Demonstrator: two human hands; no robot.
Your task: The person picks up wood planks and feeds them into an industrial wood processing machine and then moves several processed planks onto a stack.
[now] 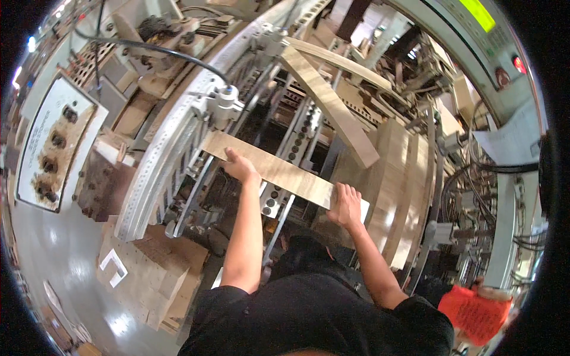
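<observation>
A light wooden board (279,168) lies slantwise across the machine's rails in front of me. My left hand (240,168) grips its near edge towards the left end, the thumb on top and the fingers hidden beneath. Over the right end curl the fingers of my right hand (346,206), which also holds the board. The board's left end is close to a metal clamp cylinder (224,105) on the pale fence (172,139). Farther off, a second wooden board (332,107) rests at an angle, its near end over a stack of wooden panels (389,193).
On the left stands a white control panel (54,142) with dark, stained knobs. A wooden crate (148,279) sits on the floor below it. Black cables (475,196) and a display unit (478,18) are on the right, with a red-orange cloth (475,313) at lower right.
</observation>
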